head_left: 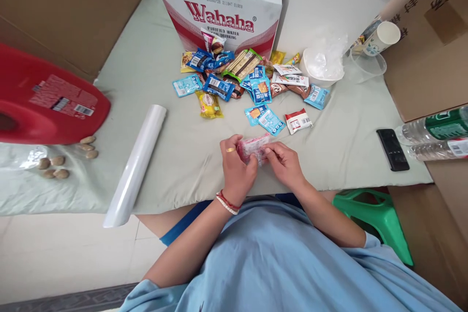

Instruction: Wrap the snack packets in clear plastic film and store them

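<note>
Between my two hands, just above the table's front part, is a small clear-and-pink plastic snack packet (pixel 255 145). My left hand (pixel 237 166) is closed around its left side, with a gold ring on one finger. The fingertips of my right hand (pixel 284 162) pinch its right edge. What lies inside the packet I cannot make out. Close beyond my hands lie light-blue snack packets (pixel 271 122) and a red-and-white packet (pixel 298 121). Farther back is a pile of wrapped snacks, including a green-edged packet (pixel 242 64) and a yellow packet (pixel 209 105).
A white roll (pixel 137 165) overhangs the front edge at left, near a red jug (pixel 47 97) and several brown nuts (pixel 58 161). Behind stands a Wahaha carton (pixel 223 9). At right are a bowl (pixel 321 66), paper cup (pixel 382 39), phone (pixel 393 149), bottles (pixel 435 126) and green stool (pixel 387 219).
</note>
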`<act>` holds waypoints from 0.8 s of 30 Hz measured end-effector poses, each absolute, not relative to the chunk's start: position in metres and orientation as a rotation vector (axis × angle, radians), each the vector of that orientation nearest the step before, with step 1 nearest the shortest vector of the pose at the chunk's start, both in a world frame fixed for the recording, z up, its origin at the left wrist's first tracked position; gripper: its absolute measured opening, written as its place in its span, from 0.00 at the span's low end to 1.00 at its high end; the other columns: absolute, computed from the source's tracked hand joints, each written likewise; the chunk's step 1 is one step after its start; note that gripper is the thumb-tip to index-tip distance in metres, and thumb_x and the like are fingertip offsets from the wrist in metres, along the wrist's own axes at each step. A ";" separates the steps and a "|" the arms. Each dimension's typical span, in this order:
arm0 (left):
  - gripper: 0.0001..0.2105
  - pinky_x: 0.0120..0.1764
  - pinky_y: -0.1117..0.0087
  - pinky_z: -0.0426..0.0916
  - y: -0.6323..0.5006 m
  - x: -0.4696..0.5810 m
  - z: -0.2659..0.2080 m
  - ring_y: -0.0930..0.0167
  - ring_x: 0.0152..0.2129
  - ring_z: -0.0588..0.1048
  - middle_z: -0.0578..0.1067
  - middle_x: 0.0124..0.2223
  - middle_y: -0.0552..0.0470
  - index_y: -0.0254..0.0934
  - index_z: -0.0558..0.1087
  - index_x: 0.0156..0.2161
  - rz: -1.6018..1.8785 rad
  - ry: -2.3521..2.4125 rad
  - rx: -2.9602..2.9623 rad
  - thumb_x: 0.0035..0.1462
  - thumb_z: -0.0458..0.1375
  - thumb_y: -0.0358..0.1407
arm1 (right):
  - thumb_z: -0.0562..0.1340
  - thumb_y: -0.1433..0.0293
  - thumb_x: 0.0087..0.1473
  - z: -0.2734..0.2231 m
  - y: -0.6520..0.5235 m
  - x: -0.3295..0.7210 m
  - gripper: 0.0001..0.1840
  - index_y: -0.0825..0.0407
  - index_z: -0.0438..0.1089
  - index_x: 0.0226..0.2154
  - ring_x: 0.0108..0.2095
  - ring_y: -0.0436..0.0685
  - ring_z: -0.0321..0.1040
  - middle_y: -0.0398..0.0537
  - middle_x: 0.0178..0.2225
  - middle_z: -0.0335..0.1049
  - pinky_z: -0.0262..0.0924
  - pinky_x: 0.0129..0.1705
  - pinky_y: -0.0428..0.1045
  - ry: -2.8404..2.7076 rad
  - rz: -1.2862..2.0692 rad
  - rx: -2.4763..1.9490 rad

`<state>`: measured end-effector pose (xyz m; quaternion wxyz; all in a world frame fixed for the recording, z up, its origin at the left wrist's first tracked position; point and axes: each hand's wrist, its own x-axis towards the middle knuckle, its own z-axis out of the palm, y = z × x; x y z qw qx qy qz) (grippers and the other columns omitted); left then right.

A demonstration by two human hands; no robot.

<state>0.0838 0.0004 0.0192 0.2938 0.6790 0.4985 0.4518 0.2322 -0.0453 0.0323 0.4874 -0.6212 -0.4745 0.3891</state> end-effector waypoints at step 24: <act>0.23 0.51 0.55 0.74 -0.012 0.034 0.006 0.59 0.51 0.76 0.77 0.54 0.42 0.40 0.68 0.60 1.026 0.736 2.265 0.60 0.61 0.27 | 0.73 0.53 0.54 0.029 -0.083 0.310 0.27 0.46 0.73 0.52 0.48 0.58 0.74 0.45 0.47 0.78 0.66 0.55 0.53 -0.595 1.181 -1.301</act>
